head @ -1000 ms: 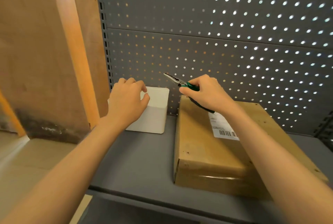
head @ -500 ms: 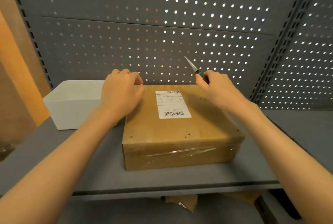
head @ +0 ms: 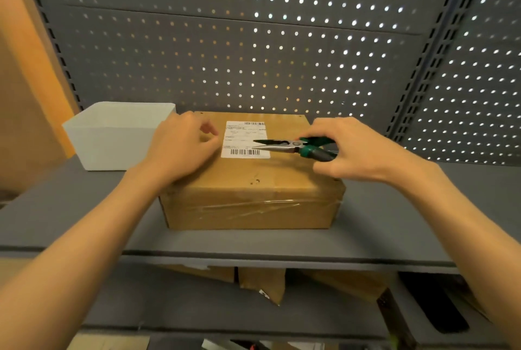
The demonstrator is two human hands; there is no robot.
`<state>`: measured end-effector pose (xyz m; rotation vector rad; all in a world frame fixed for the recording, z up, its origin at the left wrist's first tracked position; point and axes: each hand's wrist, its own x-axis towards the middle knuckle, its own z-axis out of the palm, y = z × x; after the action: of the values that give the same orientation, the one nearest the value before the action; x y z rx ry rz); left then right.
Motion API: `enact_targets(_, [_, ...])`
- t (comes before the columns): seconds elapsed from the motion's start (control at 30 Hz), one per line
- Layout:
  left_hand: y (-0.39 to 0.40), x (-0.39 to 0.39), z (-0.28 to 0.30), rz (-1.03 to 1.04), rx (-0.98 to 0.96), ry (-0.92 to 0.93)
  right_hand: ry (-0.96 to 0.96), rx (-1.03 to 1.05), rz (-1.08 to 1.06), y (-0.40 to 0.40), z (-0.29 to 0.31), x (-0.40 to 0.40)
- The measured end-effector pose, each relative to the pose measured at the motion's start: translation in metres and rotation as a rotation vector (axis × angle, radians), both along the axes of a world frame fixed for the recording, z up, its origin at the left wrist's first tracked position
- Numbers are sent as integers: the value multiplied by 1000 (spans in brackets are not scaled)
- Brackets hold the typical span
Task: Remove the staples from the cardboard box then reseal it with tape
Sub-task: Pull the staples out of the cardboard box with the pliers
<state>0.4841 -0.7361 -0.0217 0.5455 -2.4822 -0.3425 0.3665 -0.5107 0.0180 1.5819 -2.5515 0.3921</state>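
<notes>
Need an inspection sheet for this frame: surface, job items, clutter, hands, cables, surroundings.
Surface: grey metal shelf, box standing on it.
Job's things: brown cardboard box, white shipping label on top, clear tape across its front face; green-handled needle-nose pliers above the label, jaws slightly apart, tips pointing left. No tape roll seen.
Clutter: white plastic bin left of the box.
Hands: left hand rests on the box's top left; right hand has its grip on the pliers' handles.
Cables: nothing seen.
Surroundings: grey perforated back panel; cardboard pieces on the lower shelf.
</notes>
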Motion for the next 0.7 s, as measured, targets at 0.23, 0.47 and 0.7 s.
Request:
enact_targets(0.23, [20,17,-15,74,34,-32,196,196,41,9,-9,-8])
enact_targets(0.47, [31,23,-24,139,-10,8,353,189,109,8,-5,-12])
enact_targets(0.7, [35,23,-28,188,-61,16,318,208,133,0,-6,-12])
